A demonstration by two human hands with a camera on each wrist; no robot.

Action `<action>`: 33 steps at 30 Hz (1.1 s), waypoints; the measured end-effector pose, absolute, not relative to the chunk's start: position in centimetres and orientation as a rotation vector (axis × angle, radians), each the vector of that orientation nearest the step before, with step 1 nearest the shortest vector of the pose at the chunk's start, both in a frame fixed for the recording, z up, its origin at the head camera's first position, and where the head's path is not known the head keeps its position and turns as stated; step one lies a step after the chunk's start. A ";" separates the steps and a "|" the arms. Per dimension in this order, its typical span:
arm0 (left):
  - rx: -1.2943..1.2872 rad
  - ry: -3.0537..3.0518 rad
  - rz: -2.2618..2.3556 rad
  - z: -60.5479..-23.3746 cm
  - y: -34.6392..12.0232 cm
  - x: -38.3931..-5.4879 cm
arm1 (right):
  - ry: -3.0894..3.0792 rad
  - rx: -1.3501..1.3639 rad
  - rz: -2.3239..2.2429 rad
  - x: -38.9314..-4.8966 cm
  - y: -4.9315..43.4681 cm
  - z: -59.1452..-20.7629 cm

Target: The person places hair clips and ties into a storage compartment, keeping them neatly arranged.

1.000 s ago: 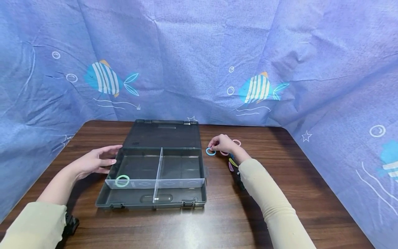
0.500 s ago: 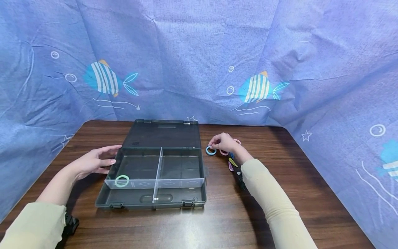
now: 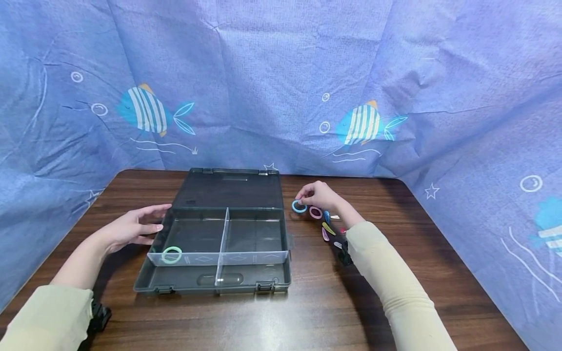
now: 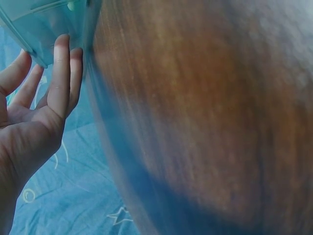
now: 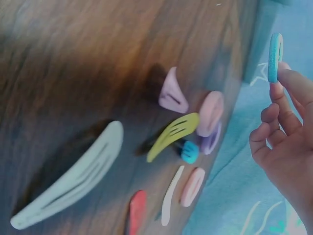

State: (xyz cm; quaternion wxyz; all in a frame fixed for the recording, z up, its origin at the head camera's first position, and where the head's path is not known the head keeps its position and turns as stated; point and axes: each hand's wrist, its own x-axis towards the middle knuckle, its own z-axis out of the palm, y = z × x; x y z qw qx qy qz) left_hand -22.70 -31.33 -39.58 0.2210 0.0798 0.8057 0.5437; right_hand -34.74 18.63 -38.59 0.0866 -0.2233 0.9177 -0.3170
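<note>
My right hand pinches a light blue hair tie between thumb and fingertips, right of the box. A faint shadow shows on the table below the tie. My left hand has its fingers spread and relaxed at the left wall of a smoky grey divided box, whose lid lies back. A pale green hair tie sits in the left part of the box, against the lengthwise divider. Under and beside my right hand lie a pink hair tie and several snap hair clips.
In the right wrist view, a white clip, a yellow-green clip, a lilac clip and a red clip are scattered on the wooden table. A blue fish-print cloth hangs behind.
My right hand has risen slightly with the blue hair tie, moving a little toward the back. More of the clips now show beneath the forearm. My left hand stays at the box.
</note>
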 end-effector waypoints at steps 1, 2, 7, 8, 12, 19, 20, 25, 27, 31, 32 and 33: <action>0.220 2.227 1.503 -39.6 -31.3 -22.7 | 2.729 -0.661 -0.949 -34.6 18.5 -38.4; 0.221 2.227 1.502 -39.6 -31.3 -22.6 | 2.725 -0.658 -0.953 -34.5 18.4 -38.2; 0.217 2.229 1.498 -39.6 -31.3 -22.6 | 2.721 -0.698 -0.970 -33.8 17.7 -37.1; 0.215 2.230 1.498 -39.6 -31.3 -22.6 | 2.717 -0.710 -0.977 -33.7 17.5 -36.8; 0.212 2.227 1.501 -39.6 -31.3 -22.7 | 2.696 -0.751 -1.005 -33.1 17.0 -35.9; 0.214 2.229 1.496 -39.6 -31.3 -22.7 | 2.714 -0.861 -0.976 -32.5 16.0 -34.2; 0.212 2.230 1.496 -39.6 -31.3 -22.7 | 2.720 -0.878 -0.969 -32.4 15.9 -33.9; 0.209 2.235 1.496 -39.6 -31.3 -22.7 | 2.736 -0.915 -0.963 -31.9 15.5 -32.6; 0.209 2.235 1.496 -39.6 -31.3 -22.7 | 2.732 -0.911 -0.976 -31.7 15.3 -32.1; 0.209 2.232 1.498 -39.5 -31.3 -22.7 | 2.745 -0.936 -0.995 -31.2 14.8 -31.1; 0.210 2.231 1.499 -39.5 -31.3 -22.7 | 2.752 -0.942 -1.000 -31.1 14.6 -30.9; 0.212 2.232 1.497 -39.5 -31.3 -22.7 | 2.763 -0.950 -1.001 -30.9 14.4 -30.7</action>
